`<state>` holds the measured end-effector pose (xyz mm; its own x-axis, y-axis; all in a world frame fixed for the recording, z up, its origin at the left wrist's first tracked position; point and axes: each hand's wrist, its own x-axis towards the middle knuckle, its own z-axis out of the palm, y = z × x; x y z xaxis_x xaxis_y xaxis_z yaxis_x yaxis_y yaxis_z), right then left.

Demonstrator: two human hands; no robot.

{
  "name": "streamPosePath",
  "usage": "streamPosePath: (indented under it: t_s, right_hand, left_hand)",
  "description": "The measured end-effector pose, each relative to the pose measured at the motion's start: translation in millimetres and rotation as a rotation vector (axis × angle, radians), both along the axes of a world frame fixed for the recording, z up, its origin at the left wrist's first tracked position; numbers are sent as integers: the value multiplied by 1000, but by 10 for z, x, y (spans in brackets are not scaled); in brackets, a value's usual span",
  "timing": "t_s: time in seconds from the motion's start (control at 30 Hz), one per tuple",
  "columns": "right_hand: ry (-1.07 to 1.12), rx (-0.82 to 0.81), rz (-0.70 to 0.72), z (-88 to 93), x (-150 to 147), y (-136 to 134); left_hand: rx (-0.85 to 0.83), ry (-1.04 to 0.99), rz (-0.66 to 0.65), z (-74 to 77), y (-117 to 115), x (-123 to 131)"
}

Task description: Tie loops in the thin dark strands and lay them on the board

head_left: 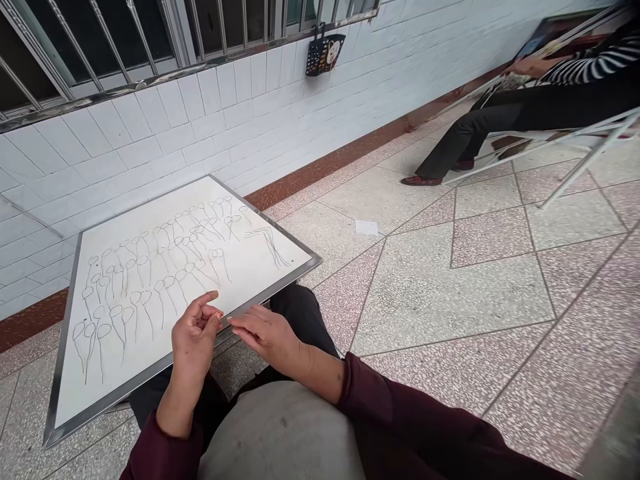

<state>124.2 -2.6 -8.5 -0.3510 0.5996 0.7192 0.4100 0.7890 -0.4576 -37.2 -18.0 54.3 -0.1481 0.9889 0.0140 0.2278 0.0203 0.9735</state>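
My left hand (pixel 194 340) is closed in a pinch above the near edge of the board, thumb against forefinger. A tiny orange spot shows at its fingertips; what it is I cannot make out. Close beside it, my right hand (pixel 267 338) has thumb and fingers drawn together, tips pointing at the left hand. Anything between them is too small to see. Under and beyond both hands, the white metal-edged board (pixel 150 363) carries rows of thin wire-like loops with long tails (pixel 141 297). A bunch of straight thin strands (pixel 273 247) lies at its right end.
The board stands against a white tiled wall (pixel 240 120) below a barred window (pixel 120 40). A small dark bag (pixel 324 55) hangs from the bars. A white paper-like piece (pixel 367 228) lies on the floor. At right, another person (pixel 525 110) sits by a white metal frame (pixel 565 177).
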Motion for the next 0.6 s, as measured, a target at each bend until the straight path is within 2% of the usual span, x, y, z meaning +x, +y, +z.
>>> streamPosePath:
  t_s: [0.6]
  right_hand:
    - [-94, 106, 4, 7, 25, 9]
  left_hand:
    - [8, -11, 35, -24, 5, -1]
